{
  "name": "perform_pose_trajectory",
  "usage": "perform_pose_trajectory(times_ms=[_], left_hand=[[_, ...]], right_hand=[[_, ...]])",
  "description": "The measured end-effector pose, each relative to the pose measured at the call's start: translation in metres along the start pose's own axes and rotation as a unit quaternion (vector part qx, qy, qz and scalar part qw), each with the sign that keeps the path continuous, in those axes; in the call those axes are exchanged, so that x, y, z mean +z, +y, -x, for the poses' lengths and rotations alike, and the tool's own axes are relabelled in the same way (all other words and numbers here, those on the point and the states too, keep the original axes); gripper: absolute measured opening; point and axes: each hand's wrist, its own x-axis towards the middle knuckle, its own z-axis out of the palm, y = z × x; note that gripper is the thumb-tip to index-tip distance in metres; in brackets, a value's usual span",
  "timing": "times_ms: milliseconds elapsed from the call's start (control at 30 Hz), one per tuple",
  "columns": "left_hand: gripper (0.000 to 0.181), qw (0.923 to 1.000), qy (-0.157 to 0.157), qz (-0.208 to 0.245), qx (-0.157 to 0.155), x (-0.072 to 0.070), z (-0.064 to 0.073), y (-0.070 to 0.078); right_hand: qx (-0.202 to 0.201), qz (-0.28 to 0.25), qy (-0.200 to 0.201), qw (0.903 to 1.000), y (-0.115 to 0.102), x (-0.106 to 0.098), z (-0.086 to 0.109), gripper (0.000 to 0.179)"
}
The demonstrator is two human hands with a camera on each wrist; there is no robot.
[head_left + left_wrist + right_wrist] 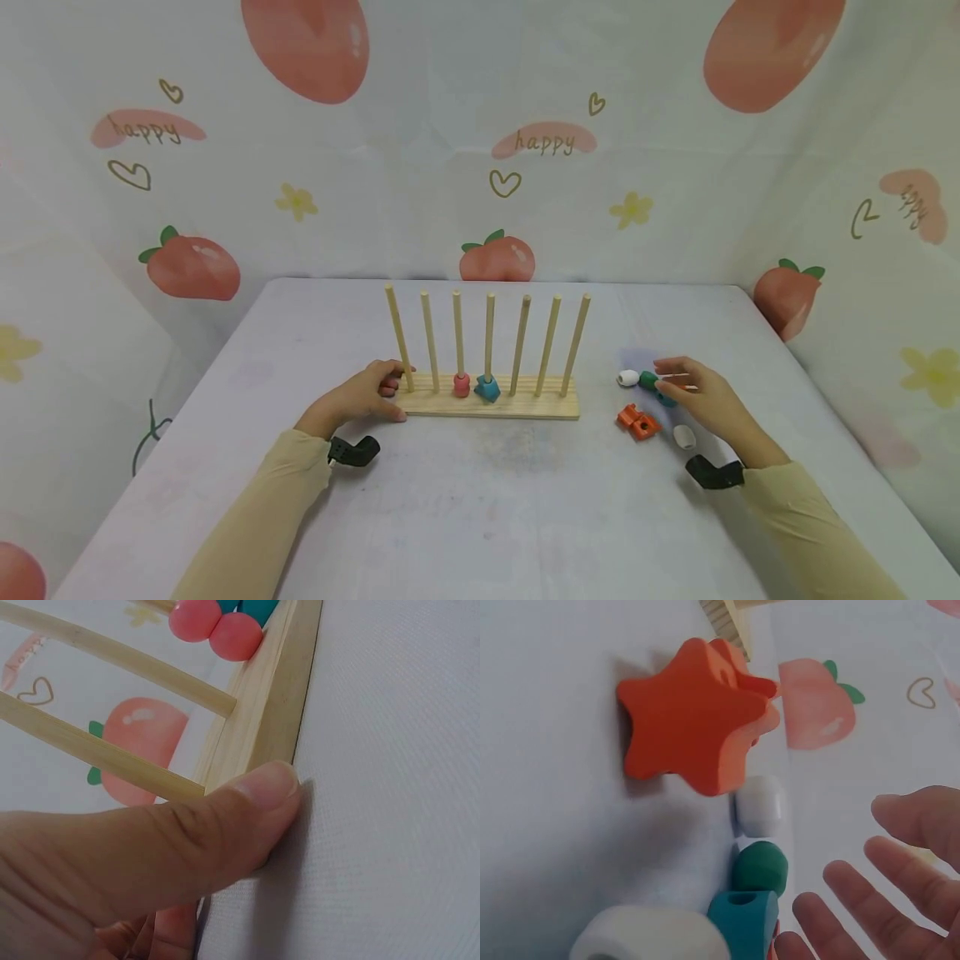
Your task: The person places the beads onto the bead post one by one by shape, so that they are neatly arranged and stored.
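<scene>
A wooden peg board [540,407] with several upright pegs stands mid-table. My left hand [362,395] grips its left end, thumb [255,795] against the front edge and the other fingers round the far side. A pink bead [461,385] sits at the bottom of one peg, with a blue bead [487,388] on the peg to its right. Over the loose beads at the right, my right hand [701,397] holds nothing, its fingers apart. Close to it lie a green bead [761,868], a teal bead [742,922] and a white bead [627,378].
Orange star-shaped beads [694,716] lie between the board and my right hand. Another white bead [684,437] rests nearer the front, below that hand. Behind the white table [480,517] hangs a peach-printed cloth [420,192].
</scene>
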Motion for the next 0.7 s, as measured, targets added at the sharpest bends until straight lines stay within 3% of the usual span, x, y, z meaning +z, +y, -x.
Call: perform_pose_trajectory(times_ms=[367, 700], left_hand=[[0.078, 0.9999, 0.0, 0.01, 0.001, 0.0011, -0.0001, -0.0014], [0.079, 0.9994, -0.008, 0.019, 0.026, -0.001, 0.0005, -0.0011]], right_hand=[[0.035, 0.024, -0.012, 0.999, 0.0005, -0.0026, 0.0069, 0.052], [0.04, 0.031, -0.012, 0.9986, 0.0055, -0.0023, 0.0081, 0.047]])
